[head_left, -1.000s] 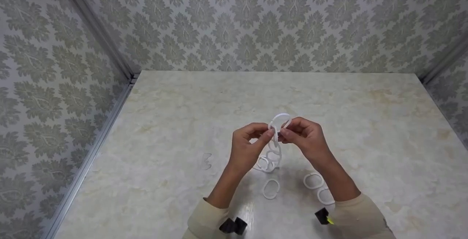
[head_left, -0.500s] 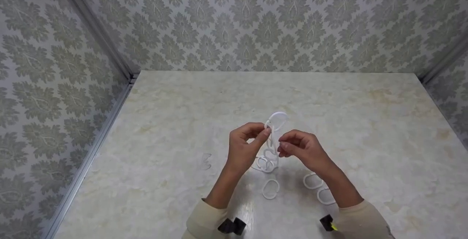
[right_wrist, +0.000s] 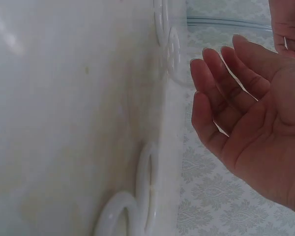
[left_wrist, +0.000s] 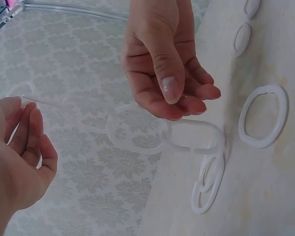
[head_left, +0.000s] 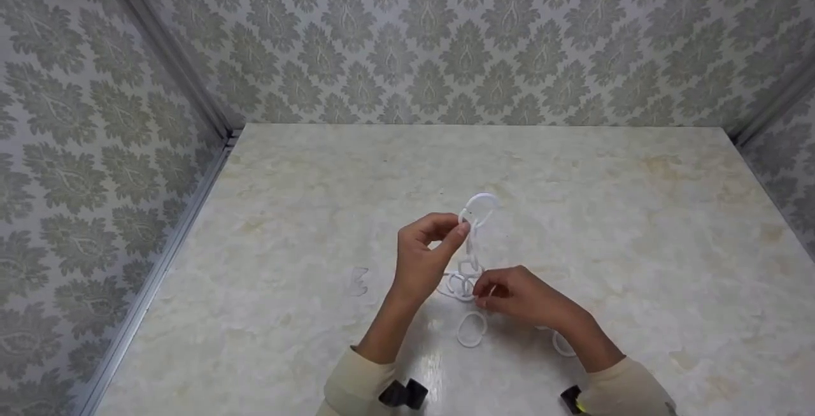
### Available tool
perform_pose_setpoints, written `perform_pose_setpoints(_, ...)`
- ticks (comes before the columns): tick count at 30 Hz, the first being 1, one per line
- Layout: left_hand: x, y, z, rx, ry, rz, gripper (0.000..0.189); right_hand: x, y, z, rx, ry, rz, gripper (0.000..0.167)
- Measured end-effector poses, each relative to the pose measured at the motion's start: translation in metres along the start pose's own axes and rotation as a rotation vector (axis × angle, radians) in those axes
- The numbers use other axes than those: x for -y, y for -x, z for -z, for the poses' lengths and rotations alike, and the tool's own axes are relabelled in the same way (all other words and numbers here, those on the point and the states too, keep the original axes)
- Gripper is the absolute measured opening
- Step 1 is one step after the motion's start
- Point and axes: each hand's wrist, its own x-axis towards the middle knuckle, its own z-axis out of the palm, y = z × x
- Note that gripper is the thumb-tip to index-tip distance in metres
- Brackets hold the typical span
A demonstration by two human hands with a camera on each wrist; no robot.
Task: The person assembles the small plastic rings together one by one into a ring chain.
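Observation:
A chain of white plastic rings (left_wrist: 191,122) hangs from my left hand (head_left: 423,257), its lower links lying on the table. That hand pinches one link near the top between thumb and fingers, and a white ring (head_left: 482,195) stands up above the fingertips. Lower down, my right hand (head_left: 528,295) is beside the bottom of the chain, fingers loosely bent. No ring shows in its grasp in the right wrist view; whether a fingertip touches a link I cannot tell. A separate white ring (left_wrist: 283,110) lies flat on the table, closer to me.
Partly hidden by the right forearm, another loose ring (head_left: 560,347) lies on the marbled table (head_left: 305,212). A clear jagged-edged piece (head_left: 360,281) lies left of the left hand. Patterned walls (head_left: 407,40) border the table at the back and sides.
My right hand has let go of the upper rings and moved down towards the chain's lower end. The left hand has shifted slightly left, keeping its pinch.

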Motion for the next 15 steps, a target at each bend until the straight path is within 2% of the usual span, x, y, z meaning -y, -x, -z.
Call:
perform_pose_setpoints(7, 0.001, -0.001, 0.002, -0.008, 0.001, -0.005, 0.012, -0.007, 0.002, -0.006, 0.025, 0.036, -0.012, 0.017)
perform_pose_setpoints(12, 0.0, -0.001, 0.003, -0.011, -0.004, 0.001, 0.012, -0.008, 0.005, -0.011, 0.041, 0.08, -0.028, 0.034)
perform_pose_setpoints(15, 0.0, -0.001, 0.003, -0.009, -0.005, 0.008, 0.013, -0.005, 0.006, -0.014, 0.057, 0.143, -0.055, 0.046)
